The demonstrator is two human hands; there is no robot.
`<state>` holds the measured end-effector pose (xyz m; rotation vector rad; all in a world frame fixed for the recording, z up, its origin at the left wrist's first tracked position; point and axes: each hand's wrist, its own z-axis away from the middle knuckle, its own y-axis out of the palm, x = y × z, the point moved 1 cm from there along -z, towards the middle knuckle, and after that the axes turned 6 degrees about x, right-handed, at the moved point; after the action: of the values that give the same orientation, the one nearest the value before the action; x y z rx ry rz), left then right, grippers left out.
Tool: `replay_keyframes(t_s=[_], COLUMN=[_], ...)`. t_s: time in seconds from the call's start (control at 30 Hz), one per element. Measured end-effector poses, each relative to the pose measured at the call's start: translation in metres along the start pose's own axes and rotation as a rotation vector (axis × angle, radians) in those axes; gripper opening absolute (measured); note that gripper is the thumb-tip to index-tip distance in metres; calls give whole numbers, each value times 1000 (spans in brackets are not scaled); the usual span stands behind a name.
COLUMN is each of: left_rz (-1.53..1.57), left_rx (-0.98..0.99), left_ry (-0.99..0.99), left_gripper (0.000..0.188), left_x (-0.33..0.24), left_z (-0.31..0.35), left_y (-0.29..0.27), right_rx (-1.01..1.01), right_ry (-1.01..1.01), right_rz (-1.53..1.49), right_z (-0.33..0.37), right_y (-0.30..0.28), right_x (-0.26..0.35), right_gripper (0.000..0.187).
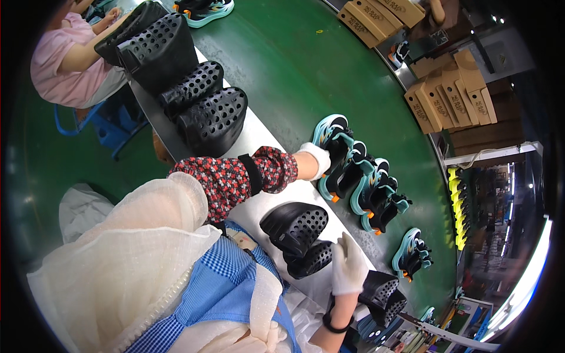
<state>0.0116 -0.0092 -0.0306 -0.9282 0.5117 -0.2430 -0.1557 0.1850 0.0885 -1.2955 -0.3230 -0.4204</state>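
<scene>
My left hand (pixel 318 161), in a white glove below a floral sleeve, reaches across the table edge to a black and turquoise sneaker (pixel 333 136) on the green surface. Its fingers curl in against the shoe and are partly hidden. My right hand (pixel 349 263), also gloved in white, has its fingers stretched out beside a black perforated shoe-shaped form (pixel 310 260); whether they touch it I cannot tell. Another such form (pixel 296 225) lies against that one on the white table (pixel 253 210). More sneakers (pixel 379 191) stand in a row past my left hand.
Large black perforated forms (pixel 215 120) line the table at the upper left, and more (pixel 382 297) lie beyond my right wrist. A person in pink (pixel 70 65) sits at the upper left. Cardboard boxes (pixel 450 100) and yellow shoes (pixel 457 206) stand across the green surface (pixel 282 70).
</scene>
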Motion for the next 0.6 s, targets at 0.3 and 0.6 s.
replay_keyframes(t_s=[0.3, 0.6], left_rz=[-28, -159], left_rx=[-83, 59], left_ry=[-21, -210], left_gripper=[36, 37], left_x=[9, 20], left_z=[13, 19], left_y=[-17, -29], right_rx=[-172, -315], right_ry=[19, 108], right_rz=[127, 82], right_z=[77, 83], right_y=[66, 76], right_x=[-40, -38], right_gripper=[63, 43])
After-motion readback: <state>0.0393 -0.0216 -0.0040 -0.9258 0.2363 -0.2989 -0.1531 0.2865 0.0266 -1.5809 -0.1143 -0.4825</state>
